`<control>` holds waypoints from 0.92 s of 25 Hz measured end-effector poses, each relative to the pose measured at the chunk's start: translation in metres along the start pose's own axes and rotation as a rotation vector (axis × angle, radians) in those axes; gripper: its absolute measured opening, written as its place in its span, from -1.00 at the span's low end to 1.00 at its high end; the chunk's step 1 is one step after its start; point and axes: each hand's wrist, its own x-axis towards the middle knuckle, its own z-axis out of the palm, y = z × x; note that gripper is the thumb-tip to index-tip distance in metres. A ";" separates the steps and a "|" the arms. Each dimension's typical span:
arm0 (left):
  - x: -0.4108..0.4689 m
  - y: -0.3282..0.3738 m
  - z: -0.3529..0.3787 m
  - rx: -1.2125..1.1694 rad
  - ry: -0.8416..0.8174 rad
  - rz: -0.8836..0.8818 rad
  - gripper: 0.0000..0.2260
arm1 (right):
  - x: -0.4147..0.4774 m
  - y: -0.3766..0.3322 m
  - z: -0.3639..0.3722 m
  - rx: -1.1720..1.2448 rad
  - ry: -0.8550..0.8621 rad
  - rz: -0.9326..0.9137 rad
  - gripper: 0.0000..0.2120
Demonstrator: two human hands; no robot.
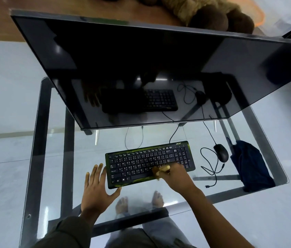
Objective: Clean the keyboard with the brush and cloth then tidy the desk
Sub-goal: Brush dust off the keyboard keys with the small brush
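A black keyboard (141,161) with a greenish glossy rim lies on the glass desk (55,158), below the monitor. My right hand (178,176) is closed on a small tan brush (159,171), whose bristles rest on the keys at the lower right of the letter block. My left hand (96,187) lies flat with fingers spread against the keyboard's left end, the thumb at its lower left corner. A dark blue cloth (250,165) lies crumpled at the desk's right edge, away from both hands.
A large dark monitor (141,68) leans over the back of the desk. A black mouse (221,152) with a looped cable (210,169) sits between keyboard and cloth. My bare feet (139,203) show through the glass. A brown plush object (212,13) lies behind the monitor.
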 end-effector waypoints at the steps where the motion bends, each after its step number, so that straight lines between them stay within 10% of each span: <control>1: 0.000 0.001 0.000 0.003 -0.001 0.000 -0.12 | 0.001 0.001 0.000 0.005 0.026 0.016 -0.78; 23: 0.001 0.001 0.000 -0.003 -0.007 0.004 -0.12 | 0.028 -0.004 -0.002 0.174 0.066 -0.051 -0.90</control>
